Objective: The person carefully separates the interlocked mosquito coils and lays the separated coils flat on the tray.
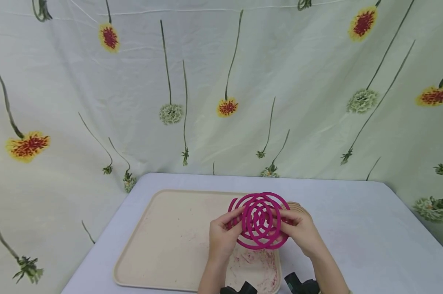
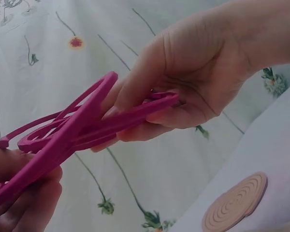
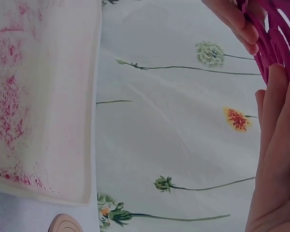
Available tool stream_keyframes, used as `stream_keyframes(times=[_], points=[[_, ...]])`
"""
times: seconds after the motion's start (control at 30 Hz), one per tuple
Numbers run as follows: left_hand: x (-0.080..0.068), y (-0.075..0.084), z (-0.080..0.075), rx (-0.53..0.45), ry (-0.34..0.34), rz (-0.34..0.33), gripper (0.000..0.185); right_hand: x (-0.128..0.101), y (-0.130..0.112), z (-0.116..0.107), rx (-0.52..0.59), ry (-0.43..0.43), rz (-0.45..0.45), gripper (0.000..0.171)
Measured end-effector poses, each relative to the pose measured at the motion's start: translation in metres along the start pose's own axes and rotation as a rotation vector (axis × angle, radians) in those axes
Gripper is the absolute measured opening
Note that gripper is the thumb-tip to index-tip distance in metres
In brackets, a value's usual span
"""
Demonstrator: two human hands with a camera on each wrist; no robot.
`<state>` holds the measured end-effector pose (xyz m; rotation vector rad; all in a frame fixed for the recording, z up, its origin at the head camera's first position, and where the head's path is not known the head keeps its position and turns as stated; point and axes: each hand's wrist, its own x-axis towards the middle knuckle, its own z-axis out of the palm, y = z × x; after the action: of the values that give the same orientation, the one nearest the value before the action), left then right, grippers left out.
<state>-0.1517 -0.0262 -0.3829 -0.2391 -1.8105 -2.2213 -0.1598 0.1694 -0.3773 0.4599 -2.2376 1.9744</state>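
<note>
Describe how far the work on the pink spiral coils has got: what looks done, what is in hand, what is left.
Looks done: the tray already carries pink crumbs, perhaps from handling coils. In hand: the left hand and right hand both grip the pink spiral coils above the tray, and the two spirals sit partly offset, not yet apart. Left: probably freeing them fully. A tan coil lies on the table.

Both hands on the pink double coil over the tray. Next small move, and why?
Probably keep easing the two spirals apart with gentle opposite pulls. The left hand and right hand pinch opposite edges of the pink coils, already partly splayed in the left wrist view, over the tray dusted with pink crumbs.
</note>
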Motion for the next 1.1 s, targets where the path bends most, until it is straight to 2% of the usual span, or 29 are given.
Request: stream_keyframes(times=[0.17, 0.4, 0.5, 0.63, 0.8, 0.97, 1.03, 1.1], points=[[-0.001, 0.002, 0.004, 0.011, 0.045, 0.015, 0.025, 0.000, -0.002, 0.002, -0.001, 0.032, 0.004, 0.027], [-0.003, 0.002, 0.013, 0.009, 0.151, 0.038, 0.024, 0.000, -0.010, 0.014, 0.020, 0.156, 0.038, 0.027], [-0.003, 0.000, 0.012, 0.017, 0.155, 0.050, 0.024, -0.001, -0.012, 0.016, 0.031, 0.167, 0.038, 0.027], [-0.001, 0.002, 0.003, 0.018, 0.072, 0.013, 0.024, -0.003, -0.013, 0.009, 0.008, 0.092, 0.048, 0.027], [0.001, 0.007, -0.013, 0.080, -0.092, -0.073, 0.025, -0.004, -0.012, -0.009, -0.057, -0.102, 0.072, 0.031], [0.003, 0.010, -0.028, 0.168, -0.239, -0.108, 0.026, -0.005, -0.010, -0.024, -0.091, -0.290, 0.077, 0.032], [0.004, 0.010, -0.032, 0.181, -0.265, -0.116, 0.026, -0.006, -0.010, -0.027, -0.079, -0.329, 0.080, 0.033], [0.005, 0.008, -0.032, 0.152, -0.258, -0.122, 0.026, -0.006, -0.010, -0.026, -0.070, -0.317, 0.091, 0.033]])
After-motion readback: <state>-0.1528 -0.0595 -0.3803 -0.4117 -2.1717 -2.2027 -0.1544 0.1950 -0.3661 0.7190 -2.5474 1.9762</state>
